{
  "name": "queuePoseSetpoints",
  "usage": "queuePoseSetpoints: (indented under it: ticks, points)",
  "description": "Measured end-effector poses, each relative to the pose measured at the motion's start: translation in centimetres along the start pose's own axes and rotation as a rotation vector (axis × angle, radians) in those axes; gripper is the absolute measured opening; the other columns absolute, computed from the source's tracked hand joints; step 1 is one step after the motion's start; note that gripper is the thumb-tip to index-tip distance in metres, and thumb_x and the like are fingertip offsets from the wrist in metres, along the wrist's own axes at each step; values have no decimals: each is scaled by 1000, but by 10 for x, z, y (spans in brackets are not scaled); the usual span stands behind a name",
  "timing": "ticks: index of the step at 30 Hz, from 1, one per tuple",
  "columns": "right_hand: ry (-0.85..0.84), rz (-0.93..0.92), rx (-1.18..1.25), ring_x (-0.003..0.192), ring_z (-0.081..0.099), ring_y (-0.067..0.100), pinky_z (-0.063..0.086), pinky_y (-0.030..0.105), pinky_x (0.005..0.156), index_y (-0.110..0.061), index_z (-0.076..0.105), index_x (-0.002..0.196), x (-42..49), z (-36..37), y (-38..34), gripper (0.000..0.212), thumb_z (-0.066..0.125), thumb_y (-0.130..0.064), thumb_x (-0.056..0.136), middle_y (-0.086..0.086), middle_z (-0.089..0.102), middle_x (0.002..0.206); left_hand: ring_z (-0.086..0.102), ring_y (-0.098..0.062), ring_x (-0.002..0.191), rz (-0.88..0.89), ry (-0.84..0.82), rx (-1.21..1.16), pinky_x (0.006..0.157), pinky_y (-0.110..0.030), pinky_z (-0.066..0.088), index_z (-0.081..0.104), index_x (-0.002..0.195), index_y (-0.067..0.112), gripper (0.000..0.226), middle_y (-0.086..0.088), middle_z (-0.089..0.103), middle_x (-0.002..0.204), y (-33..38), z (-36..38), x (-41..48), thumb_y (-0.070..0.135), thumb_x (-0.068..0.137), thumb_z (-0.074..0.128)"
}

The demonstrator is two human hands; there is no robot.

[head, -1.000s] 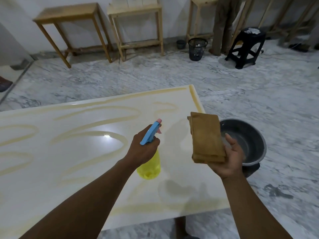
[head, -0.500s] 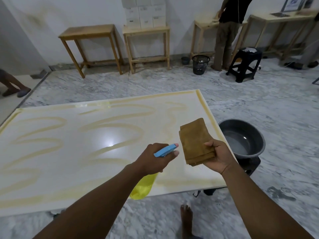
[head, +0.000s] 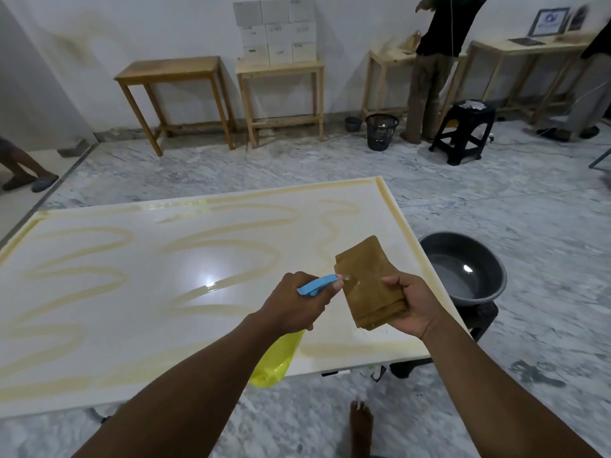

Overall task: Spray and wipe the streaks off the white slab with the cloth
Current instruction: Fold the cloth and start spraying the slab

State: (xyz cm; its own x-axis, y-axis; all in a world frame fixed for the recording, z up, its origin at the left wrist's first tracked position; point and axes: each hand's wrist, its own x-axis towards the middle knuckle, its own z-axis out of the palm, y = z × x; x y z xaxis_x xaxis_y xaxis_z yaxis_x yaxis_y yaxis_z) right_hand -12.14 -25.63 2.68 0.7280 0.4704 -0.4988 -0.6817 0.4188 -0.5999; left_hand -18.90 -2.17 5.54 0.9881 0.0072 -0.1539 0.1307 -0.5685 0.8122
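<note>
A plain white wall (head: 132, 28) closes the far side above a grey-veined marble floor (head: 529, 209). Against it stand two wooden tables (head: 168, 69), the right one carrying stacked white boxes (head: 274, 28). Further right are a black mesh wastebasket (head: 382, 132), a black plastic stool (head: 466, 130) and a person (head: 433, 61) facing another table. A laptop (head: 545, 24) sits open at far right.

We saw dim, even light, one glare spot on the white slab (head: 158, 302), and wide-angle bending with blur toward the edges.
</note>
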Motion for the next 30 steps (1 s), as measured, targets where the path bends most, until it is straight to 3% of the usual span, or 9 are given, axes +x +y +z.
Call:
queuePoseSetpoints:
  ticks: [3, 6, 11, 15, 19, 23, 25, 27, 30]
  points:
    - [-7, 13, -26, 104, 64, 42, 51, 51, 91, -16, 55, 139, 5, 0, 0, 51, 43, -8, 90, 23, 63, 130, 73, -22, 48, 20, 14, 38, 64, -54, 65, 77, 87, 6, 60, -3, 76, 69, 1, 1, 4, 63, 99, 62]
    - [-3, 21, -44, 103, 64, 42, 52, 49, 89, -16, 56, 138, 10, -1, -3, 52, 44, -7, 88, 23, 64, 128, 75, -21, 51, 23, -41, 68, 73, -49, 65, 78, 103, 7, 60, 9, 79, 79, 6, -3, 16, 63, 101, 58]
    - [38, 26, -107, 105, 63, 41, 49, 50, 90, -17, 59, 135, 31, -7, -19, 48, 46, -10, 90, 22, 64, 129, 74, -26, 49, -35, -52, 64, 68, -50, 66, 75, 85, 3, 67, -18, 76, 75, 2, -6, 48, 68, 97, 60]
    - [125, 58, -214, 109, 65, 39, 54, 46, 87, -11, 59, 132, 74, -16, -49, 38, 53, -15, 95, 22, 67, 124, 75, -23, 50, -66, -45, 64, 75, -50, 66, 79, 106, 11, 70, -18, 78, 87, -1, -12, 90, 76, 94, 54]
    - [163, 121, -501, 99, 67, 36, 54, 41, 79, -7, 58, 129, 145, -22, -100, 32, 53, -12, 98, 20, 70, 115, 75, -20, 52, -96, -5, -40, 71, -39, 67, 75, 94, 47, 24, -19, 79, 97, -5, -24, 132, 64, 100, 59]
    - [129, 63, -844, 96, 67, 28, 57, 39, 77, -11, 61, 124, 235, -17, -164, 30, 46, -3, 99, 14, 69, 114, 69, -10, 47, -168, 123, -137, 52, -19, 56, 76, 106, 36, 26, -20, 78, 98, -7, -39, 180, 57, 101, 62]
    - [121, -27, -1094, 96, 66, 27, 55, 44, 82, -14, 63, 120, 283, -12, -194, 31, 46, -2, 96, 11, 68, 110, 68, -8, 48, -201, 162, -173, 51, -17, 55, 77, 122, 34, 32, -19, 77, 100, -10, -45, 204, 55, 101, 63]
    - [90, -139, -1309, 86, 65, 23, 56, 40, 73, -25, 65, 107, 325, -8, -218, 28, 47, -12, 90, 5, 68, 102, 69, -12, 50, -217, 192, -189, 53, -20, 57, 75, 123, 39, 29, -15, 77, 99, -15, -48, 220, 55, 101, 63]
    - [66, -244, -1595, 112, 62, 30, 50, 47, 96, -37, 61, 116, 401, -26, -236, 37, 43, -25, 86, 3, 65, 127, 69, -17, 51, -242, 220, -242, 55, -25, 60, 77, 112, 41, 20, -19, 76, 97, -27, -49, 246, 53, 100, 65]
